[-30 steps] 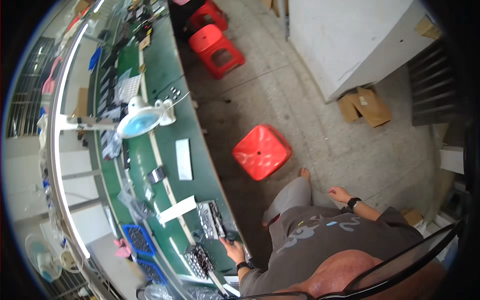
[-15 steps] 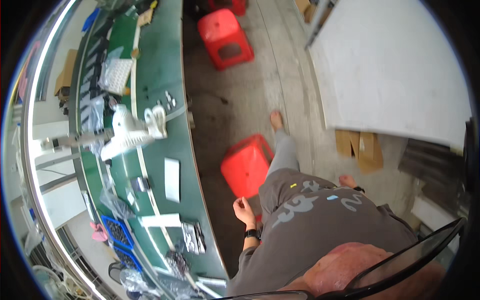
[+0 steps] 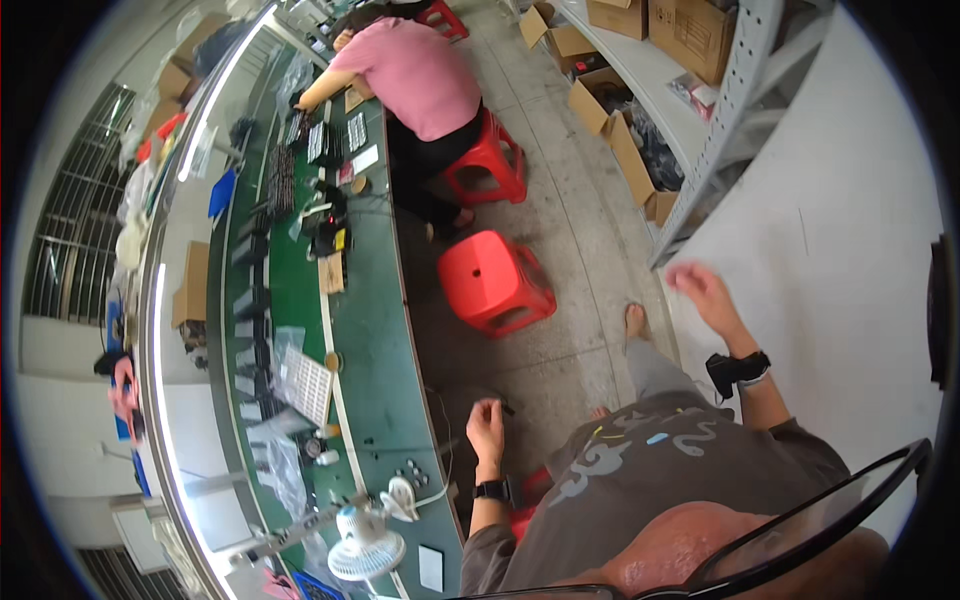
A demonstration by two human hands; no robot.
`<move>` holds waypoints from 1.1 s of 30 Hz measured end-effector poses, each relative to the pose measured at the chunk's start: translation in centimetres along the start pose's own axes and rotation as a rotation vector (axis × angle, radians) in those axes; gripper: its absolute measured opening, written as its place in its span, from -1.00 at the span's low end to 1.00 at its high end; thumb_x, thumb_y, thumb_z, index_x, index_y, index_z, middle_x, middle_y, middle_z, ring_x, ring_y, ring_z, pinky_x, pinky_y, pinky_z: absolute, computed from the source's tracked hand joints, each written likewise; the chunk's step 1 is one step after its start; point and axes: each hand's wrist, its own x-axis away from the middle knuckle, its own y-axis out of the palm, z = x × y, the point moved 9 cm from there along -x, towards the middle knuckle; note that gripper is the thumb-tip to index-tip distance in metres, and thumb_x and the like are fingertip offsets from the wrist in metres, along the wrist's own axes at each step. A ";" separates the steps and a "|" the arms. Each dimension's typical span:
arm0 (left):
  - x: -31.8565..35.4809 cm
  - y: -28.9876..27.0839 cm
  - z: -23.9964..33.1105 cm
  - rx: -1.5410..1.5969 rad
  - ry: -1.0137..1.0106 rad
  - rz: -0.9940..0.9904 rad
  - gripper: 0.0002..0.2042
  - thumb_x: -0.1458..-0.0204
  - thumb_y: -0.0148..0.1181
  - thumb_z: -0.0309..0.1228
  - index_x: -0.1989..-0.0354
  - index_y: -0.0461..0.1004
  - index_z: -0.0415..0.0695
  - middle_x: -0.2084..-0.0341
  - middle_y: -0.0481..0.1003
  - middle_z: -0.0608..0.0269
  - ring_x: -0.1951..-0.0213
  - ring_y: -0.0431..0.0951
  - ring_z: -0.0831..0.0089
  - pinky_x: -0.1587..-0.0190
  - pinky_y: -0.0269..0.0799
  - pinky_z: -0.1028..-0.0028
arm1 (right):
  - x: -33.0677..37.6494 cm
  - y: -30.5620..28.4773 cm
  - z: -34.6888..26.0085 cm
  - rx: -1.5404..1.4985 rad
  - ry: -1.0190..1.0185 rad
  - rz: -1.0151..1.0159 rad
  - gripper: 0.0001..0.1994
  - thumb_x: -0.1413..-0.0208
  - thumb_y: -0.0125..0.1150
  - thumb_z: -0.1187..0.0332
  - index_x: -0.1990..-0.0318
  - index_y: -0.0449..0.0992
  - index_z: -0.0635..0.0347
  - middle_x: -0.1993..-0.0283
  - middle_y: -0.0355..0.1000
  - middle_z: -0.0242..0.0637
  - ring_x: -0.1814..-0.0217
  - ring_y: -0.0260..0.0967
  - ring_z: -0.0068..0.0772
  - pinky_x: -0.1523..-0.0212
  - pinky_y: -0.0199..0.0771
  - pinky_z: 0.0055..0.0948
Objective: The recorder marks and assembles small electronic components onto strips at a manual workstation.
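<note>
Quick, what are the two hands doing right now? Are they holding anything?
Left hand: loosely curled, holding nothing that shows, beside the long green workbench.
Right hand: open and empty, blurred, out in the air above the grey concrete floor.

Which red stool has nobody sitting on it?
The nearer red stool, standing free beside the green bench. The farther stool has a person in a pink shirt on it.

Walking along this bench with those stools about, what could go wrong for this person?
The empty red stool stands in the aisle just ahead of the bare foot, so a trip or stubbed toe seems possible. The left hand swings close to the green bench edge and could knock it. A seated co-worker narrows the passage farther on.
</note>
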 end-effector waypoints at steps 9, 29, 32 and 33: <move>-24.1 13.7 24.6 0.302 0.196 -0.062 -0.88 -0.18 0.21 -0.44 0.27 0.50 -0.26 0.44 0.54 0.28 0.35 0.52 0.59 0.24 0.47 0.55 | -9.8 -5.6 -34.5 -1.082 -1.865 0.221 -0.75 -0.14 0.21 0.21 0.50 0.33 0.02 0.44 0.36 -0.47 0.45 0.40 -0.58 0.50 0.32 -0.57; -73.4 24.5 42.5 0.173 0.464 -0.321 -0.89 -0.13 0.23 -0.47 0.25 0.46 -0.22 0.28 0.58 0.13 0.28 0.60 0.30 0.20 0.50 0.41 | -63.6 4.4 -32.7 -1.321 -1.291 0.009 -0.75 0.12 0.37 0.62 0.39 0.41 0.09 0.33 0.27 -0.44 0.34 0.35 -0.57 -0.02 0.48 -0.64; -79.1 28.0 44.9 0.210 0.470 -0.406 -0.87 -0.11 0.23 -0.47 0.25 0.43 -0.20 0.28 0.56 0.06 0.25 0.60 0.10 0.20 0.50 0.32 | -77.4 8.7 -38.6 -0.995 -1.396 0.095 -0.89 -0.05 0.29 0.50 0.35 0.44 0.15 0.37 0.34 -0.37 0.43 0.34 -0.47 0.15 0.58 -0.55; -81.2 29.1 44.6 0.301 0.390 -0.434 -0.87 -0.11 0.23 -0.47 0.24 0.43 -0.19 0.29 0.56 0.06 0.25 0.60 0.10 0.20 0.50 0.32 | -82.3 8.0 -38.2 -0.999 -1.387 0.069 -0.89 -0.05 0.29 0.50 0.35 0.44 0.15 0.37 0.34 -0.37 0.43 0.34 -0.47 0.15 0.58 -0.55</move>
